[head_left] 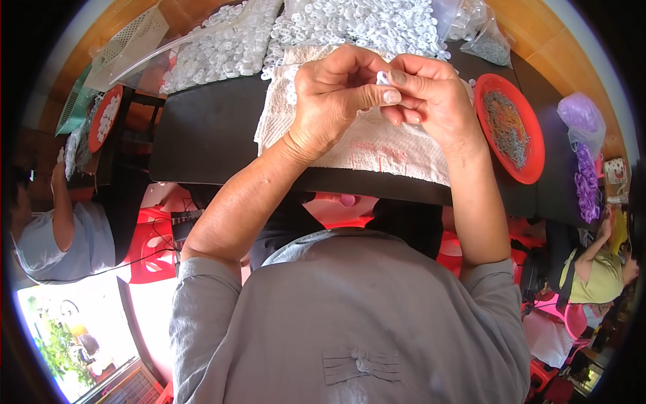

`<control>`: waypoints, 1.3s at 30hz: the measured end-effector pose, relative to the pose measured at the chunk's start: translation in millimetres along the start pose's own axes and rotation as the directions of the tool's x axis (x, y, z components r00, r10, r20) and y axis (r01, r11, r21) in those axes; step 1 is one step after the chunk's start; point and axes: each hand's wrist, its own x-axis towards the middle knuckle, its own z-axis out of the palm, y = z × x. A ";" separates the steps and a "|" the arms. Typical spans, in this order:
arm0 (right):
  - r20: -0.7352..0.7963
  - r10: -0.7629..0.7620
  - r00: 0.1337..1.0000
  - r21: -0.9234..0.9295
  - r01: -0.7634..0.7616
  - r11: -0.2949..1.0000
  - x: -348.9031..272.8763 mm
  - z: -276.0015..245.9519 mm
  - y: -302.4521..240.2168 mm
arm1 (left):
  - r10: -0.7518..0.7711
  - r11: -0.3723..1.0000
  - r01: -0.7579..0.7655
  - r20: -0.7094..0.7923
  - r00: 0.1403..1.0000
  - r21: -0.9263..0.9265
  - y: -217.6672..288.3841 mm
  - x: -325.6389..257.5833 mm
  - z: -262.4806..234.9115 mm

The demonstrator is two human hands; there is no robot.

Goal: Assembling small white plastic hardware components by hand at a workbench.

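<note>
My left hand [333, 94] and my right hand [437, 97] meet above a pale towel [397, 158], both with fingers closed. Between their fingertips is a small white plastic piece [382, 78], partly covered by fingers and thumbs. Its exact kind cannot be made out. Beside my left wrist, a few similar white pieces [291, 94] lie on the towel. A red plate [536, 148] of thin grey metal pieces [506, 128] stands to the right of my right hand.
White oval pieces [356, 27] are heaped at the back of the dark table [208, 135], beside more in clear plastic [222, 50]. A bag of metal pieces [490, 47] lies back right, purple items [587, 182] far right. People sit left [67, 232] and right [595, 276].
</note>
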 end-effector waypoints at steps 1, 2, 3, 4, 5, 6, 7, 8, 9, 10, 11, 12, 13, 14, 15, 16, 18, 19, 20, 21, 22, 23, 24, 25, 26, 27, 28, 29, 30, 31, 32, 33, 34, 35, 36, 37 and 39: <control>0.006 -0.006 1.000 0.007 0.006 1.000 0.0 0.5 0.2 | 0.031 0.998 -0.031 -0.008 0.999 0.046 0.4 0.5 0.5; 0.005 -0.006 1.000 0.009 0.006 1.000 0.3 1.2 0.0 | 0.063 0.994 -0.061 -0.015 0.998 0.092 0.8 0.8 0.9; 0.006 -0.009 1.000 0.021 0.009 1.000 0.1 2.3 -0.3 | 0.060 0.994 -0.059 -0.015 0.998 0.091 0.7 0.7 0.9; 0.005 -0.013 1.000 0.034 0.013 0.999 -0.2 3.4 -0.3 | 0.065 0.993 -0.062 -0.023 0.998 0.105 0.7 0.8 0.6; 0.003 -0.014 1.000 0.035 0.014 0.999 -0.3 4.8 0.2 | 0.070 0.991 -0.066 -0.030 0.997 0.119 0.9 1.0 0.2; -0.002 -0.015 1.000 0.039 0.016 0.999 0.0 6.3 0.4 | 0.069 0.991 -0.066 -0.027 0.997 0.119 0.6 1.2 -0.3; -0.007 -0.018 1.000 0.042 0.018 0.999 -0.2 6.9 0.1 | 0.065 0.991 -0.061 -0.033 0.997 0.119 -0.2 1.2 -1.2; -0.010 -0.021 1.000 0.042 0.022 0.999 0.2 5.6 0.5 | 0.061 0.991 -0.056 -0.039 0.997 0.120 -0.7 1.2 -1.9; 0.029 -0.016 0.999 0.075 0.014 0.997 1.2 3.1 1.7 | 0.061 0.991 -0.056 -0.032 0.998 0.119 -0.6 1.5 -2.1; 0.069 -0.013 0.998 0.106 0.005 0.994 1.0 1.5 2.4 | 0.048 0.993 -0.044 -0.037 0.998 0.106 -0.3 2.0 -2.3; 0.064 -0.018 0.998 0.106 0.011 0.994 0.2 2.5 2.7 | 0.035 0.995 -0.031 -0.040 0.999 0.094 -0.1 2.4 -2.7; 0.051 -0.007 0.999 0.109 0.001 0.994 1.0 4.7 3.5 | 0.037 0.995 -0.033 -0.036 0.999 0.096 -0.9 2.0 -4.4; 0.039 0.005 0.999 0.112 -0.009 0.994 1.2 5.7 4.0 | 0.026 0.995 -0.023 -0.031 0.999 0.101 -2.2 1.3 -6.6; 0.038 0.001 0.999 0.111 -0.005 0.994 1.4 4.8 4.2 | 0.016 0.994 -0.013 -0.027 0.999 0.107 -2.6 1.1 -8.0; 0.053 -0.001 0.999 0.106 -0.004 0.994 1.4 3.5 4.2 | 0.017 0.994 -0.015 -0.024 1.000 0.107 -1.9 1.2 -8.1; 0.068 -0.003 0.998 0.101 -0.004 0.995 1.1 3.0 4.0 | 0.011 0.993 -0.009 -0.016 1.000 0.121 -1.2 1.3 -8.2; 0.067 -0.006 0.998 0.102 -0.001 0.995 0.8 5.0 3.6 | 0.007 0.991 -0.006 -0.007 1.000 0.134 -0.7 1.6 -7.5; 0.068 -0.007 0.998 0.104 0.000 0.995 0.9 5.9 3.6 | 0.043 0.993 -0.043 0.003 0.999 0.112 -0.8 1.7 -7.0; 0.068 -0.008 0.998 0.101 0.001 0.995 0.8 6.1 4.1 | 0.080 0.993 -0.081 0.011 0.997 0.089 -1.0 1.6 -6.6; 0.063 0.001 0.998 0.115 -0.008 0.993 1.5 6.4 4.5 | 0.084 0.992 -0.085 0.011 0.996 0.089 -0.5 1.9 -6.1; 0.059 0.009 0.998 0.130 -0.017 0.991 2.3 6.8 4.7 | 0.069 0.997 -0.069 0.002 0.998 0.047 -0.2 1.9 -5.1; 0.063 0.008 0.998 0.127 -0.016 0.992 2.0 7.5 4.6 | 0.054 0.999 -0.054 -0.006 0.999 0.004 -0.1 1.7 -4.2; 0.019 -0.003 1.000 0.104 0.001 0.995 1.9 8.1 4.0 | 0.061 0.998 -0.061 -0.008 0.998 0.006 -0.9 1.7 -4.7; -0.024 -0.015 1.000 0.080 0.017 0.997 2.1 8.4 3.0 | 0.063 0.996 -0.063 -0.005 0.998 0.058 -2.4 1.4 -5.4; -0.018 -0.017 1.000 0.077 0.019 0.997 2.3 7.5 0.7 | 0.064 0.992 -0.063 -0.001 0.998 0.110 -3.1 1.3 -5.0; -0.031 -0.011 0.999 0.025 0.012 1.000 0.2 6.2 -1.4 | 0.079 0.989 -0.074 -0.029 0.996 0.132 -0.8 1.1 0.1; -0.046 -0.006 0.999 -0.026 0.005 1.000 -0.7 5.4 -2.6 | 0.078 0.989 -0.074 -0.030 0.996 0.132 -1.8 0.9 -1.4; -0.045 -0.004 0.999 -0.026 0.003 1.000 -0.4 5.2 -2.6 | 0.119 0.970 -0.112 -0.021 0.993 0.214 -3.9 0.7 -3.9; -0.034 0.013 0.999 -0.014 -0.013 1.000 -0.1 4.5 -2.1 | 0.157 0.944 -0.147 -0.009 0.988 0.294 -4.3 0.6 -4.5; -0.023 0.030 0.999 -0.003 -0.030 1.000 -0.2 3.9 -1.5 | 0.154 0.945 -0.144 -0.010 0.988 0.294 -4.5 -0.1 -3.9; -0.025 0.033 0.999 0.000 -0.033 0.999 -0.8 3.3 -1.0 | 0.128 0.963 -0.123 -0.007 0.992 0.240 -4.2 -1.1 -2.8; -0.026 0.032 0.999 -0.015 -0.032 0.999 -0.6 3.3 -0.7 | 0.104 0.977 -0.101 -0.005 0.995 0.187 -3.4 -1.9 -2.7; -0.027 0.032 0.999 -0.030 -0.033 0.999 -0.5 3.5 -0.2 | 0.100 0.977 -0.097 -0.007 0.995 0.188 -4.9 -2.2 -4.3; -0.026 0.035 0.999 -0.026 -0.036 0.999 -0.5 4.1 0.4 | 0.103 0.964 -0.096 -0.015 0.995 0.246 -7.3 -2.0 -6.9; -0.029 0.026 0.999 -0.048 -0.027 0.998 -1.2 4.5 1.0 | 0.105 0.949 -0.094 -0.020 0.994 0.301 -8.9 -1.4 -8.2; -0.031 0.016 0.999 -0.071 -0.018 0.997 -1.5 4.8 1.7 | 0.100 0.950 -0.089 -0.023 0.995 0.301 -10.1 -0.9 -8.8; -0.007 0.016 1.000 -0.058 -0.016 0.998 -0.6 3.2 2.7 | 0.135 0.962 -0.127 -0.016 0.991 0.243 -10.8 0.3 -8.4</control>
